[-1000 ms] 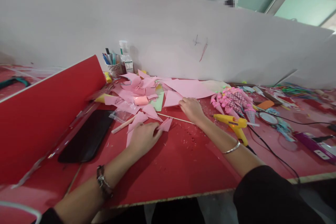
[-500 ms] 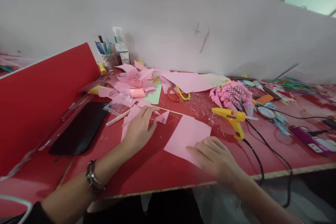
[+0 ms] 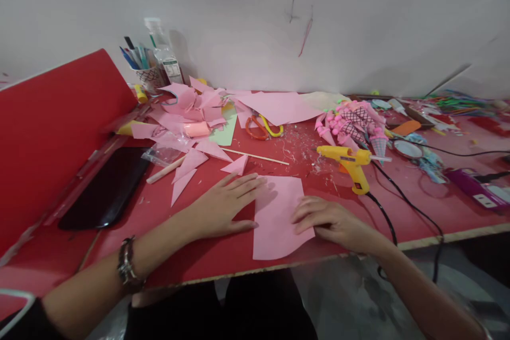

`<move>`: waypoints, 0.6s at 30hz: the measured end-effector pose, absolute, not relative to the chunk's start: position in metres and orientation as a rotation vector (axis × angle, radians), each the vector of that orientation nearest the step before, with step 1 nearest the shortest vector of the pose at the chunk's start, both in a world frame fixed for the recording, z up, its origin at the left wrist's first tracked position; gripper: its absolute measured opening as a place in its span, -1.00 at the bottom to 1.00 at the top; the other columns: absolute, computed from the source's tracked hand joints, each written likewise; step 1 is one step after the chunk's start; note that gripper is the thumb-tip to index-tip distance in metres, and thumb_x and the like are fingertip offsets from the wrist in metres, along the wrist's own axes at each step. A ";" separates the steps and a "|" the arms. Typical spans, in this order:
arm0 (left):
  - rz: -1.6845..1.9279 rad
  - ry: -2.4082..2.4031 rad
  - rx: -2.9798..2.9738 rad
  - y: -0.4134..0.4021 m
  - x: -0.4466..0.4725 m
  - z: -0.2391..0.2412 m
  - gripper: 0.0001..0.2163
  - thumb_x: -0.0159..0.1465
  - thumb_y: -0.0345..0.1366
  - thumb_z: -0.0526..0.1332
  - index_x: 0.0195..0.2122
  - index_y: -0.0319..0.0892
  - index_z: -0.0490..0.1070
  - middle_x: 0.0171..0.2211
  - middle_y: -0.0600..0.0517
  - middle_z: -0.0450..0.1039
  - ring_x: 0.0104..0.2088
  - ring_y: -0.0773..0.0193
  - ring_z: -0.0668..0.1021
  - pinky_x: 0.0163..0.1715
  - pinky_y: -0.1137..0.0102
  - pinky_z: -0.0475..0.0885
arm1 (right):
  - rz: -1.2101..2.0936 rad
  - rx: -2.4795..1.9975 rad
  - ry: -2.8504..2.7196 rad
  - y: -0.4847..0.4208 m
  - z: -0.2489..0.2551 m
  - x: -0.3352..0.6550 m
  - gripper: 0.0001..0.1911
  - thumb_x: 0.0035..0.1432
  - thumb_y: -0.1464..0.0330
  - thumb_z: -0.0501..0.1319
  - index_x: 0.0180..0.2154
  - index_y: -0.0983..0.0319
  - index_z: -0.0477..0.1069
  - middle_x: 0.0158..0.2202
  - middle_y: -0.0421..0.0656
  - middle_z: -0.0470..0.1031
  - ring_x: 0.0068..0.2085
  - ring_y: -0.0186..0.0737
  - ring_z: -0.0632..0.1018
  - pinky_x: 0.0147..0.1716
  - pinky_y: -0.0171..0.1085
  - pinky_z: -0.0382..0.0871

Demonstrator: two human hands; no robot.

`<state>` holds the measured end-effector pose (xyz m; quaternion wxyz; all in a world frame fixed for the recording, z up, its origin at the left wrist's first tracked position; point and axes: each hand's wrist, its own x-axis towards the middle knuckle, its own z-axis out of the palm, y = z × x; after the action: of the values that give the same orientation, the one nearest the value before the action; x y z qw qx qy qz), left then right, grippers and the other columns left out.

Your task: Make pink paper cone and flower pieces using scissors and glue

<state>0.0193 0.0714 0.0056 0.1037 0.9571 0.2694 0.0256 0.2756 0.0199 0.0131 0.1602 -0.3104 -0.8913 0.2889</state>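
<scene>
A roughly square sheet of pink paper [image 3: 278, 218] lies on the red table at its front edge. My left hand [image 3: 231, 204] rests flat with its fingers stretched out, the fingertips over the sheet's upper left corner and the thumb at its left side. At the right side of the sheet, my right hand [image 3: 322, 223] has its fingers curled over the paper and its thumb by the edge, gripping it. Cut pink paper pieces [image 3: 189, 167] lie beyond my left hand, close to a thin wooden stick [image 3: 255, 155].
A yellow glue gun [image 3: 350, 162] with its cable lies to the right, before a pile of pink paper cones [image 3: 354, 122]. Scissors [image 3: 265, 126] and paper scraps [image 3: 199, 103] are at the back. A black phone [image 3: 105, 188] lies left; a purple power strip [image 3: 478, 188] is far right.
My left hand has moved right from the cut pieces onto the sheet. The sheet has been turned straighter, and my right hand now holds its right side. The view has shifted slightly.
</scene>
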 end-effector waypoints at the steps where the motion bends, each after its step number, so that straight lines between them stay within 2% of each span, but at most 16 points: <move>1: 0.056 0.803 2.816 0.071 0.020 0.005 -0.40 0.19 0.04 -0.04 0.19 -0.15 -0.07 0.21 -0.01 -0.04 0.20 0.16 0.03 0.15 0.18 -0.07 | 0.876 -0.865 -2.563 0.022 0.017 0.276 -0.77 0.16 0.42 0.03 -0.31 0.24 0.46 -0.28 -0.12 0.48 -0.18 -0.34 0.42 -0.08 -0.29 0.20; 4: 0.028 0.839 2.787 0.069 0.020 0.004 -0.40 0.19 0.03 -0.04 0.18 -0.20 -0.04 0.21 -0.05 -0.02 0.20 0.15 0.04 0.15 0.18 -0.08 | 0.956 -0.930 -2.652 0.029 0.029 0.273 -0.76 0.18 0.36 0.02 -0.32 0.22 0.45 -0.24 -0.12 0.43 -0.15 -0.32 0.39 -0.11 -0.28 0.21; 6: 0.028 0.865 2.763 0.067 0.020 0.004 -0.39 0.18 0.02 -0.03 0.18 -0.22 -0.03 0.20 -0.06 -0.01 0.20 0.15 0.04 0.15 0.17 -0.09 | 0.958 -1.020 -2.678 0.035 0.033 0.267 -0.74 0.19 0.33 -0.01 -0.35 0.25 0.43 -0.29 -0.11 0.41 -0.21 -0.31 0.39 -0.18 -0.30 0.24; 10: 0.062 0.900 2.680 0.066 0.021 0.005 -0.36 0.17 0.09 -0.07 0.18 -0.21 -0.02 0.20 -0.04 0.00 0.19 0.15 0.06 0.15 0.16 -0.08 | 0.784 -1.136 -2.675 0.048 0.029 0.248 -0.71 0.18 0.30 0.00 -0.47 0.28 0.36 -0.46 -0.16 0.35 -0.38 -0.32 0.37 -0.32 -0.31 0.23; 14: 0.097 0.978 2.616 0.066 0.025 0.004 -0.32 0.14 0.14 -0.08 0.17 -0.23 0.00 0.18 -0.08 0.06 0.17 0.13 0.13 0.14 0.17 -0.03 | 0.615 -1.151 -2.669 0.057 0.017 0.236 -0.75 0.10 0.29 0.10 -0.55 0.28 0.31 -0.52 -0.18 0.35 -0.43 -0.32 0.35 -0.35 -0.31 0.19; 18: 0.159 1.012 2.624 0.063 0.028 -0.001 -0.29 0.08 0.17 -0.01 0.13 -0.24 0.07 0.16 -0.09 0.10 0.15 0.10 0.15 0.15 0.17 -0.03 | 0.520 -1.201 -2.569 0.058 0.007 0.232 -0.76 0.10 0.29 0.10 -0.55 0.27 0.28 -0.55 -0.19 0.36 -0.45 -0.31 0.35 -0.40 -0.33 0.16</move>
<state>0.0281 0.0631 -0.0007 0.1616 0.9193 0.3544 0.0558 0.2316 0.0576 0.0069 0.1292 -0.4130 -0.8836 0.1787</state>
